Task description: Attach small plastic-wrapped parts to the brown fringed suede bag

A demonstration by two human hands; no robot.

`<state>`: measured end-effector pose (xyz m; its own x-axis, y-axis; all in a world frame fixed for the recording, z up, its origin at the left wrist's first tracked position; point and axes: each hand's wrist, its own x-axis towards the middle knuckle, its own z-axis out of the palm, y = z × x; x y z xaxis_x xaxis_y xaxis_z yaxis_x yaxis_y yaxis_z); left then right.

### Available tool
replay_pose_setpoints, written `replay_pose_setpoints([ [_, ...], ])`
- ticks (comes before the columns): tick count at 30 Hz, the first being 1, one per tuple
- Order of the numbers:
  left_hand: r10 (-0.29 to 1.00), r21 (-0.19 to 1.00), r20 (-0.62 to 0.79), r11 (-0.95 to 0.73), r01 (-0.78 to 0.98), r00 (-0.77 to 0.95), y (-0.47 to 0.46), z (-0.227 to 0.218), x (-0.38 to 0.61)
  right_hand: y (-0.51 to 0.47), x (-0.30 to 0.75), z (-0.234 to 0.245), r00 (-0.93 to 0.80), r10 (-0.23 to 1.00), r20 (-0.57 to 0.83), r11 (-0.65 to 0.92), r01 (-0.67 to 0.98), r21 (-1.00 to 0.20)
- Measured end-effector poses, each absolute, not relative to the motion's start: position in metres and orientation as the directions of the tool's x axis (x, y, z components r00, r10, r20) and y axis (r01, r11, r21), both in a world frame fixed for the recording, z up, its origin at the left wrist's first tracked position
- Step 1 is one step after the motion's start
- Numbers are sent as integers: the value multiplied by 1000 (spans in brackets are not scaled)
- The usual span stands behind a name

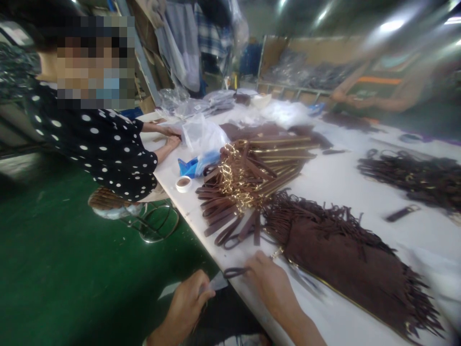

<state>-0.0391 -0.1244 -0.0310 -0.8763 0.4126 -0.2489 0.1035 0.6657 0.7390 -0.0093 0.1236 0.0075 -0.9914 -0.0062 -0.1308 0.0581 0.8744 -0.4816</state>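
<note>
Beyond the table's near edge, my left hand (189, 302) is closed on a thin whitish strip (218, 281), whose two ends stick out on either side of the fist. My right hand (270, 283) rests at the table edge, its fingers wrapped round a brown wrist strap (234, 272) that shows as a loop on the left. A gold clasp (277, 253) lies between this hand and a brown fringed bag (345, 259). The bag lies flat, its gold zip along the near side. Beside the zip is a blurred metal tool (306, 283), partly hidden.
Many brown straps with gold clasps (230, 182) are heaped on the white table (334, 180). Left of them are a small round tub (183, 184) and a blue holder (188, 167). Dark fringed pieces (414, 178) lie right. Two other people work at the table, one beside a stool (115, 204).
</note>
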Motion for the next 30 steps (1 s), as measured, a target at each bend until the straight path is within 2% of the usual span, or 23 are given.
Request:
replay_pose_setpoints([
  [12, 426, 736, -216, 663, 141, -878, -120, -31, -40, 127, -5, 18, -988, -67, -140, 891, 4, -455],
  [16, 425, 742, -239, 660, 119, -873, -114, -30, -38, 128, -8, 16, -978, -96, -184, 898, -5, -440],
  [19, 416, 769, -278, 636, 59, -866, -106, -25, -35, 129, -9, 16, -967, -133, -219, 898, -23, -439],
  [23, 434, 841, -358, 534, -85, -827, -95, -19, -32, 130, -6, 16, -967, -159, -200, 896, -56, -441],
  [30, 493, 885, -414, 414, -213, -765, -85, -35, -25, 127, -2, 18, -964, -153, -219, 918, -56, -393],
])
